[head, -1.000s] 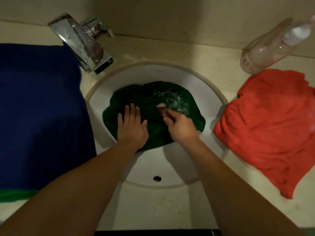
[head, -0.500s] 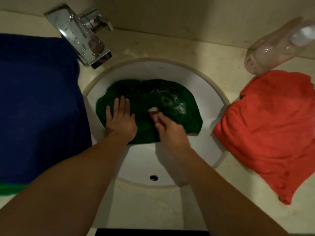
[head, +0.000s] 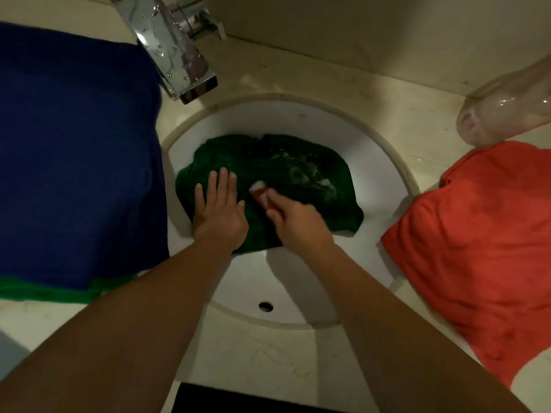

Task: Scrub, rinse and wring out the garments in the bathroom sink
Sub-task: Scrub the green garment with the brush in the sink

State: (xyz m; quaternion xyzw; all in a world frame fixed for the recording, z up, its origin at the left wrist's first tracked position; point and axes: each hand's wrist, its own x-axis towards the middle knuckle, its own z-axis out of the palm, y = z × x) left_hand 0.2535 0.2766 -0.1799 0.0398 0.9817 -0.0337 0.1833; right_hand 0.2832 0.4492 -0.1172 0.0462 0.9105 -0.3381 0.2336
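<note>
head camera, looking down: the green garment (head: 298,186) lies bunched and wet in the far half of the white sink (head: 372,162), with pale suds on its right part. my left hand (head: 219,208) presses flat on the cloth's near left part, fingers spread and straight, gripping nothing, just pinning it. my right hand (head: 298,225) is curled closed around a small red and white scrubbing piece (head: 260,192), most likely a soap bar or small brush; i cannot tell which. its foamy tip touches the cloth just beside my left fingertips.

compared with a second ago, the scrubbing piece has drawn back toward me and to the left, away from the sudsy patch and closer to the pinning hand. the left hand has held its flat pose on the cloth through all three moments. the view itself has also shifted, so part of that change may be my head moving. i judge this as one stroke of a back and forth scrub, so the task is early: this garment is not yet rinsed or wrung.

outward from the basin: the overflow hole (head: 265,306) shows on the bare near wall. the chrome faucet (head: 173,52) stands at the far left rim, no stream visible. a blue garment (head: 74,150) covers the counter on the left, with a green edge (head: 44,292) beneath it. an orange garment (head: 477,248) lies on the right, with a clear plastic bottle (head: 507,111) on its side just beyond it. these look to be waiting.
</note>
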